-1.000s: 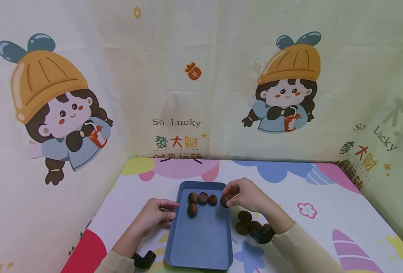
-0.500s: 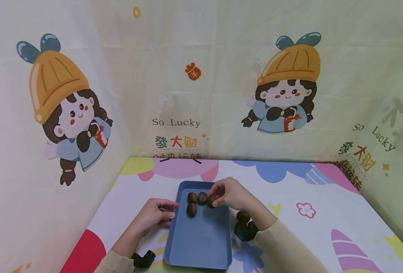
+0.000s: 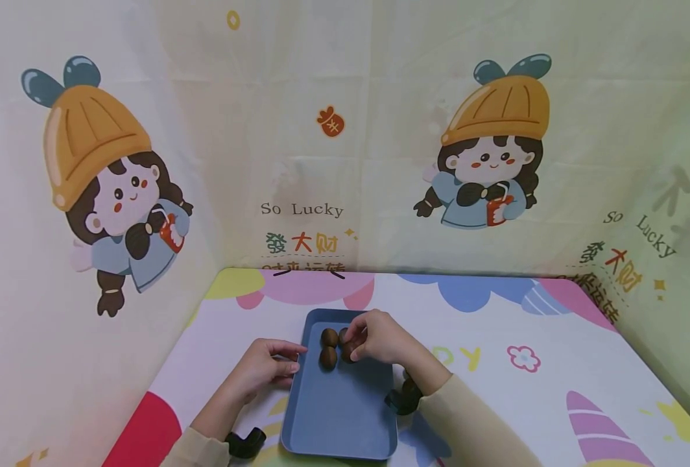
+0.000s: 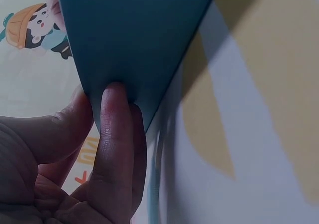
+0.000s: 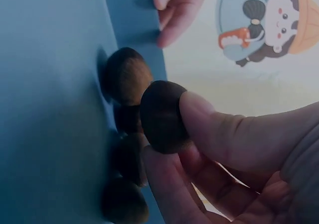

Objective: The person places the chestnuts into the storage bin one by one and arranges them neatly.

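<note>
My right hand pinches a dark brown chestnut between thumb and fingertips over the far part of the blue-grey tray. In the right wrist view the held chestnut hangs just in front of a row of other chestnuts on the tray floor. Two chestnuts show plainly near the tray's far left corner; another is half covered by my fingers. At the tray's left side my left hand touches the rim and outer wall with rather straight fingertips.
More chestnuts lie right of the tray, mostly behind my right wrist and its black camera mount. A patterned cloth covers the table. Printed fabric walls stand behind and at both sides.
My right hand has carried the chestnut from the tray's right rim leftward, then slightly nearer, beside the chestnuts in the tray. My left hand has stayed at the left rim.
</note>
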`<state>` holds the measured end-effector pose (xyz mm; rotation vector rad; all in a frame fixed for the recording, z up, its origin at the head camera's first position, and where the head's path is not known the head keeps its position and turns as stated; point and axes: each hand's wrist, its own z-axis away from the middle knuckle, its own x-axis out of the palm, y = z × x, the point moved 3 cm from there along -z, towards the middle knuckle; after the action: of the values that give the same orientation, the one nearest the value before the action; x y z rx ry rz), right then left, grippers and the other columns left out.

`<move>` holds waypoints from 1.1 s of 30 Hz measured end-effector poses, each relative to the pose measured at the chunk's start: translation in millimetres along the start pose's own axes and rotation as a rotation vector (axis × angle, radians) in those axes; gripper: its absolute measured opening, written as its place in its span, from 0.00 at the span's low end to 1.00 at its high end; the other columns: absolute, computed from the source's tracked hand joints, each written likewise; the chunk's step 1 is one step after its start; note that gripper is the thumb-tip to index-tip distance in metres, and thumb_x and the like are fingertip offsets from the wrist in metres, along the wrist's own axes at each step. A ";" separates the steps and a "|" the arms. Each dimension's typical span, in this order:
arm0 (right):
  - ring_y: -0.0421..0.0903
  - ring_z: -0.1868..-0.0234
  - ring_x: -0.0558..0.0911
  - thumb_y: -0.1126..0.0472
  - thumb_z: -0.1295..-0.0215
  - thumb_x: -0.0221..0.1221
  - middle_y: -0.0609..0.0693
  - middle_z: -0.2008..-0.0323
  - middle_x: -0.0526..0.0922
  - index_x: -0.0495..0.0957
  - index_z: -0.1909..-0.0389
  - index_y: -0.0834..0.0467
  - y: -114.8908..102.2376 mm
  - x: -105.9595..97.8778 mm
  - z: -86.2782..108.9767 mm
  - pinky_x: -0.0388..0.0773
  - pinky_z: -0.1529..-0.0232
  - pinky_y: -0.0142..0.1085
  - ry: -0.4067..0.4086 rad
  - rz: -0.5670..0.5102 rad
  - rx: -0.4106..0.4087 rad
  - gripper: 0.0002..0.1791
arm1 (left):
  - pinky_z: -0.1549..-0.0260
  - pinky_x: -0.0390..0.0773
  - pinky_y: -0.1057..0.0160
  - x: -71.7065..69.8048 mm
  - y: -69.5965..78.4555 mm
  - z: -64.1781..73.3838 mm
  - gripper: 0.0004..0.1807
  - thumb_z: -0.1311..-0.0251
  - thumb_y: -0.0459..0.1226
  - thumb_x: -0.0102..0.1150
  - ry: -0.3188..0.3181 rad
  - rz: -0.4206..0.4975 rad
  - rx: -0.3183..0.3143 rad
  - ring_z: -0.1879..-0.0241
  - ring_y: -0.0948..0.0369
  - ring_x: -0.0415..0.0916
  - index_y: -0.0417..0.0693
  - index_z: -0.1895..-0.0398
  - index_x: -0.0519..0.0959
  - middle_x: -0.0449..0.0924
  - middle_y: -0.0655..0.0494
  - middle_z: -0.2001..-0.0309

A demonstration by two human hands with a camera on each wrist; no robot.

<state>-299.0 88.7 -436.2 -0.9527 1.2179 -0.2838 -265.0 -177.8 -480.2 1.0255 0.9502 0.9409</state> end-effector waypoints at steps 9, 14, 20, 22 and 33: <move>0.40 0.68 0.81 0.70 0.49 0.81 0.43 0.70 0.87 0.88 0.67 0.52 -3.9 10.6 -1.7 0.83 0.62 0.36 -0.004 0.098 -0.006 0.14 | 0.67 0.92 0.58 -0.4 -1.6 -1.2 0.21 0.36 0.23 0.70 -0.007 0.020 0.001 0.66 0.61 0.87 0.30 0.40 0.84 0.90 0.42 0.54; 0.41 0.69 0.81 0.71 0.50 0.81 0.44 0.71 0.86 0.87 0.69 0.52 -4.0 13.0 -3.2 0.82 0.64 0.37 -0.008 0.110 0.001 0.15 | 0.67 0.92 0.58 -0.5 -0.6 -0.4 0.20 0.36 0.24 0.70 -0.009 0.017 0.005 0.66 0.61 0.87 0.30 0.40 0.85 0.90 0.42 0.54; 0.41 0.70 0.80 0.72 0.49 0.80 0.44 0.72 0.85 0.87 0.70 0.52 -7.1 16.5 -3.1 0.81 0.67 0.34 -0.010 0.162 -0.009 0.15 | 0.67 0.92 0.58 -1.0 -0.2 -1.0 0.19 0.36 0.25 0.71 0.006 -0.004 -0.009 0.64 0.61 0.86 0.34 0.41 0.86 0.90 0.44 0.53; 0.40 0.70 0.79 0.72 0.49 0.80 0.44 0.71 0.84 0.87 0.69 0.52 -8.4 17.4 -2.6 0.81 0.67 0.33 -0.011 0.182 -0.012 0.15 | 0.66 0.92 0.57 -0.9 -0.2 -1.2 0.20 0.36 0.25 0.71 0.006 -0.007 -0.006 0.63 0.61 0.86 0.34 0.41 0.86 0.89 0.44 0.53; 0.41 0.69 0.78 0.76 0.44 0.73 0.45 0.71 0.85 0.88 0.68 0.52 -11.7 17.1 -1.7 0.80 0.69 0.32 0.002 0.224 -0.043 0.14 | 0.66 0.92 0.58 -1.0 1.2 -0.4 0.20 0.37 0.24 0.71 0.008 -0.011 -0.019 0.64 0.61 0.87 0.35 0.41 0.87 0.89 0.41 0.51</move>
<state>-290.8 69.8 -439.0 -0.8439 1.3241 -0.0806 -265.9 -178.4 -478.9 1.0004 0.9514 0.9436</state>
